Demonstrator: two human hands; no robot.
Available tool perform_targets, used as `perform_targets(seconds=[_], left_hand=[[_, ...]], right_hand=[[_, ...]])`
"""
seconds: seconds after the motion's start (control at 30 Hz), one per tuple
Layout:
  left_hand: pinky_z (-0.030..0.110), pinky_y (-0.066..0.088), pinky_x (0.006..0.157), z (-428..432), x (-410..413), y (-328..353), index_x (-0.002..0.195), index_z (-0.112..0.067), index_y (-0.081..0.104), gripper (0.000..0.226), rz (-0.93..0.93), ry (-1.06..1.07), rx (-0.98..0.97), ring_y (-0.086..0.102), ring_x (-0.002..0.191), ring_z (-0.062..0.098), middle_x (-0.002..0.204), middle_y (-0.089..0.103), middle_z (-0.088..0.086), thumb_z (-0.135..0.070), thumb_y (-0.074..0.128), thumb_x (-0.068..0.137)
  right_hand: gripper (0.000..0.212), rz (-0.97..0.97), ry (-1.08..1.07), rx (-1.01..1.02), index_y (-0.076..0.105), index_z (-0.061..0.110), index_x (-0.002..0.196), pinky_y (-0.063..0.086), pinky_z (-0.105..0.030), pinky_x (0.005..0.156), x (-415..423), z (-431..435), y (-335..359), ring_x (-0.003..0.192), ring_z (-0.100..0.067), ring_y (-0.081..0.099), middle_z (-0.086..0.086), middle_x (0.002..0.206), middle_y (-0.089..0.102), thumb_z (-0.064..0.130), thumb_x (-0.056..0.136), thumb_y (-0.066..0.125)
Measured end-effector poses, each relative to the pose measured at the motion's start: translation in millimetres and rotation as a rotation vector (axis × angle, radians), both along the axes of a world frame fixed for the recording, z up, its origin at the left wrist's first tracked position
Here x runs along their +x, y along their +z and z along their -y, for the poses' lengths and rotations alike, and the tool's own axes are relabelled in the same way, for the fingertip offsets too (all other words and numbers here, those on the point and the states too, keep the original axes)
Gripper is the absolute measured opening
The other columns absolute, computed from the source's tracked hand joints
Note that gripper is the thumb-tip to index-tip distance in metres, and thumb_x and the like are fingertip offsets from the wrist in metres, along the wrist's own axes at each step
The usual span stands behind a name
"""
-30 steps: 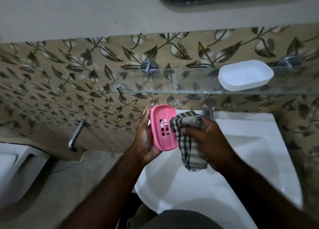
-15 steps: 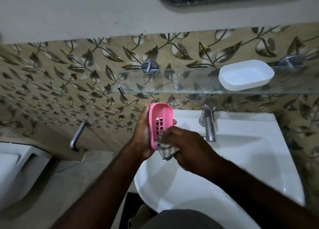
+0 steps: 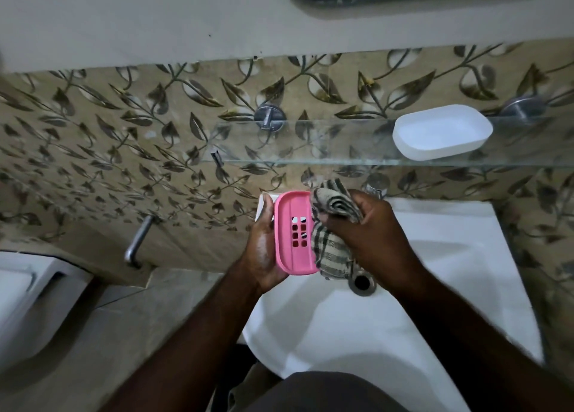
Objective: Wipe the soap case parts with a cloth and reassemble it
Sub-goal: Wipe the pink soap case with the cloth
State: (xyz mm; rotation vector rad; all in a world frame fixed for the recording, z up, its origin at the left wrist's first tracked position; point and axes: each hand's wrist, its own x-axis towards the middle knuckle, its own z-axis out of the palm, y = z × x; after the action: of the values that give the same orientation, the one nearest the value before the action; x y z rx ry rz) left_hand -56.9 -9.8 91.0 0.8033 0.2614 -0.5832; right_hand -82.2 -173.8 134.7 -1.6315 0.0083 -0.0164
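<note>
Above the sink (image 3: 435, 303), the left hand (image 3: 262, 250) clasps the pink tray (image 3: 292, 234) — fingers of the right hand (image 3: 375, 234), bunched round the cloth (image 3: 332, 222), have swept back up its rim (wiping continues).

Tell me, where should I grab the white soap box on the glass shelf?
Pinch the white soap box across its narrow middle, thumb on the near long side, fingers on the far one, coming from the front and above. It is a long oval, so its ends are probably too far apart, and it sits near the front edge of the glass shelf.
</note>
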Motion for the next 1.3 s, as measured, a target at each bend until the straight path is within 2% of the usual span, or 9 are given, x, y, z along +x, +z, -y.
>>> perform_targets(seconds=[0.2,0.33,0.5,0.63,0.83,1.0,1.13,1.23,1.3], left_hand=[[0.04,0.057,0.082,5,6,13,0.105,-0.004,0.073,0.08,0.073,-0.05,0.156,0.07,0.092,0.031,0.103,0.071,0.02,-0.071,0.034,0.084],[0.042,0.051,0.087,-12,12,20,0.115,-0.004,0.068,0.085,0.117,-0.068,0.204,0.067,0.09,0.033,0.109,0.067,0.026,-0.074,0.03,0.084],[0.041,0.054,0.085,-1,10,19,0.119,-0.004,0.062,0.081,0.057,-0.12,0.248,0.069,0.091,0.03,0.103,0.071,0.02,-0.071,0.029,0.088],[0.048,0.05,0.096,1,12,23,0.126,-0.008,0.06,0.082,0.076,-0.116,0.253,0.064,0.108,0.033,0.119,0.067,0.02,-0.073,0.03,0.087],[0.044,0.051,0.087,6,6,20,0.12,-0.005,0.064,0.084,0.103,-0.068,0.222,0.065,0.088,0.033,0.105,0.068,0.025,-0.074,0.035,0.082],[0.048,0.049,0.094,10,2,17,0.127,0.001,0.057,0.091,0.09,0.036,0.185,0.063,0.092,0.034,0.118,0.061,0.03,-0.075,0.036,0.083],[0.049,0.048,0.096,11,11,29,0.12,0.002,0.062,0.086,0.178,0.095,0.24,0.061,0.094,0.034,0.113,0.062,0.028,-0.072,0.035,0.085],[0.053,0.044,0.099,6,12,30,0.114,-0.004,0.065,0.083,0.22,0.062,0.316,0.06,0.098,0.036,0.111,0.065,0.026,-0.074,0.036,0.08],[0.051,0.046,0.097,4,10,25,0.118,-0.004,0.064,0.088,0.195,0.02,0.33,0.063,0.096,0.035,0.11,0.068,0.025,-0.076,0.038,0.075]], right_hand=[[0.039,0.304,0.169,-0.33,0.072,0.015,0.103,0.05,-0.023,0.086,-4,-30,1,0.094,-0.011,0.063,0.007,0.1,0.067,0.002,0.068,0.06],[0.042,0.384,0.47,-0.527,0.075,0.015,0.1,0.054,-0.034,0.081,-13,-18,-11,0.095,-0.02,0.067,-0.001,0.101,0.073,0.0,0.064,0.06],[0.041,0.528,0.447,-0.845,0.074,0.017,0.095,0.058,-0.038,0.07,-12,-2,-10,0.086,-0.028,0.068,-0.003,0.092,0.074,0.015,0.066,0.047],[0.045,0.441,0.215,-0.798,0.07,0.012,0.106,0.055,-0.036,0.077,-2,5,-8,0.09,-0.032,0.067,-0.008,0.098,0.071,0.002,0.062,0.06],[0.019,0.309,0.29,-0.853,0.056,0.017,0.092,0.042,-0.034,0.063,-26,-19,-14,0.082,-0.033,0.062,-0.008,0.087,0.069,0.022,0.074,0.054],[0.016,0.054,0.251,-0.456,0.054,0.018,0.07,0.047,-0.03,0.058,-20,-28,-1,0.061,-0.013,0.059,-0.002,0.066,0.064,0.007,0.079,0.061],[0.014,-0.065,0.154,-0.017,0.067,0.011,0.086,0.056,-0.044,0.069,-15,-38,-2,0.074,-0.027,0.07,-0.015,0.079,0.072,0.001,0.084,0.059],[0.024,0.04,0.239,-0.145,0.065,0.018,0.084,0.05,-0.033,0.053,-25,-34,-13,0.056,-0.02,0.062,-0.003,0.068,0.067,0.0,0.083,0.049],[0.033,0.271,0.291,-0.468,0.066,0.02,0.091,0.048,-0.032,0.059,-28,-22,-21,0.067,-0.02,0.06,0.001,0.08,0.068,0.006,0.075,0.04]])
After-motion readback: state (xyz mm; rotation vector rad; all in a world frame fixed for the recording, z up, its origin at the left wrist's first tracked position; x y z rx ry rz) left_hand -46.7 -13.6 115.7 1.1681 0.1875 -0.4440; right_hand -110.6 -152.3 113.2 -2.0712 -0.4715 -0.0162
